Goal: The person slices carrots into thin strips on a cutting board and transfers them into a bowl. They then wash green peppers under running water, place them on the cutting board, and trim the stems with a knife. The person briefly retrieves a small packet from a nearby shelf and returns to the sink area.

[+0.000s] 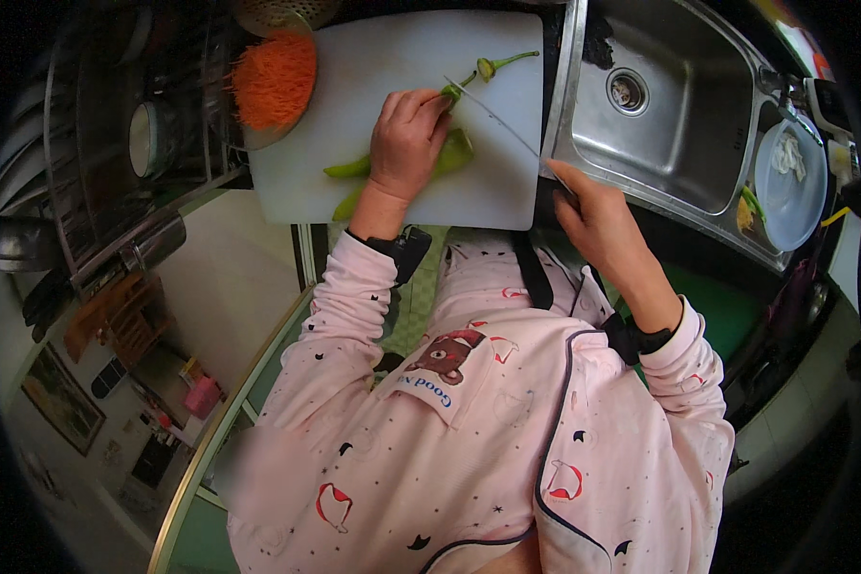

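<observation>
My left hand [407, 147] presses a green pepper [349, 168] down on a white cutting board [316, 197]; the hand hides the pepper's middle. The pepper's stem end sticks out past my fingertips. In my right hand [599, 212] is a kitchen knife [502, 120], held by its handle over the board's right edge. Its thin blade reaches up and left, edge-on, to the held pepper's stem end. A second green pepper [459, 149], its top cut off, lies partly under my left hand. Beyond the blade lies a severed pepper stem [489, 68].
A glass bowl of shredded carrot [273, 82] overlaps the board's left side. A metal dish rack [204, 107] stands left of it. On the right is a stainless steel sink [674, 136], with a translucent plastic basin [793, 183] at its far side.
</observation>
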Available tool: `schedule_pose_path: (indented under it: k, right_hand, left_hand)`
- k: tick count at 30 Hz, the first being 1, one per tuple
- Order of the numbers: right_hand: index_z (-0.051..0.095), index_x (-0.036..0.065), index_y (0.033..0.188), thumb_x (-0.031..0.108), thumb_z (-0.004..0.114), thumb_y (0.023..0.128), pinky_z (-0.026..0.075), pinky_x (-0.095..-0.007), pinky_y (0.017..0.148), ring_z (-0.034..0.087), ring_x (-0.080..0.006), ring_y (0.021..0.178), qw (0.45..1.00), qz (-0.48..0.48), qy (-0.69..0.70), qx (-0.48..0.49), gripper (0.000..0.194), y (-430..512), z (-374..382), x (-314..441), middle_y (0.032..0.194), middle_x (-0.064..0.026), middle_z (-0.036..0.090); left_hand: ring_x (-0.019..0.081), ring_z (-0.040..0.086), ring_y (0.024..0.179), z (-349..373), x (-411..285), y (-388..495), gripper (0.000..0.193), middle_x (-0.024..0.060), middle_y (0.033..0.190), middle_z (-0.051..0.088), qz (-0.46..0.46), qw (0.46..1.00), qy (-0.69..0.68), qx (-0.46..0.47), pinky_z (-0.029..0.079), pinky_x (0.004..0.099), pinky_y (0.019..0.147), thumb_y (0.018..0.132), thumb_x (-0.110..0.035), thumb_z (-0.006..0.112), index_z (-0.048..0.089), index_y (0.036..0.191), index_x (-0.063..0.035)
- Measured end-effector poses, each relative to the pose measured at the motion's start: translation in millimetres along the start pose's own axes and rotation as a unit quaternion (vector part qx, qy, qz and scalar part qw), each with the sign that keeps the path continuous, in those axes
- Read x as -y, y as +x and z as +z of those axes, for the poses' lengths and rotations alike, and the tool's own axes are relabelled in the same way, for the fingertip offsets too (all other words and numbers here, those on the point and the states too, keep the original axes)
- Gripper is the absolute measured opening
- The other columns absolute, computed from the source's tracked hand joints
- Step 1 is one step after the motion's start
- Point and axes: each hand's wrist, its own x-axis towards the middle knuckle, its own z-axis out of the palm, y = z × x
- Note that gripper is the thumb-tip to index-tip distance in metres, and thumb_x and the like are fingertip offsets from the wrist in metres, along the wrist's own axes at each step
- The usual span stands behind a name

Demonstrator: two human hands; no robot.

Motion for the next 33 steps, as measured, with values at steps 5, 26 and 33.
schedule_pose_path:
  k: [5,26,33]
  right_hand:
    - [0.057,0.000,0.135,-0.001,0.057,0.092,0.053,-0.0338,0.079,0.066,-0.0348,0.077,1.000,0.001,-0.029,0.006,0.043,4.3,9.4,3.5,0.093,-0.0277,0.067]
    - [0.059,0.001,0.128,0.007,0.059,0.091,0.053,-0.0507,0.079,0.066,-0.0490,0.087,0.998,0.042,-0.050,0.019,0.037,56.3,36.4,5.6,0.088,-0.0317,0.066]
    - [0.060,0.003,0.128,0.008,0.059,0.091,0.053,-0.0435,0.073,0.067,-0.0421,0.080,0.999,0.028,-0.022,-0.012,0.037,45.6,8.6,3.8,0.085,-0.0275,0.067]
  left_hand:
    - [0.0292,0.060,0.097,3.7,4.1,0.4,0.030,0.0060,0.108,0.064,0.004,1.000,0.013,0.005,0.052,0.0389,0.086,0.076,-0.002,0.072,0.069,0.106,-0.0058]
    - [0.0336,0.060,0.103,3.8,10.4,1.4,0.025,0.0105,0.107,0.066,-0.082,0.995,-0.051,0.010,0.050,0.0436,0.093,0.079,-0.009,0.072,0.069,0.104,-0.0070]
    - [0.0354,0.050,0.122,-55.8,-8.2,-18.3,0.054,0.0123,0.128,0.055,-0.109,0.984,-0.003,0.141,0.045,0.0466,0.103,0.073,-0.021,0.084,0.063,0.121,-0.0105]
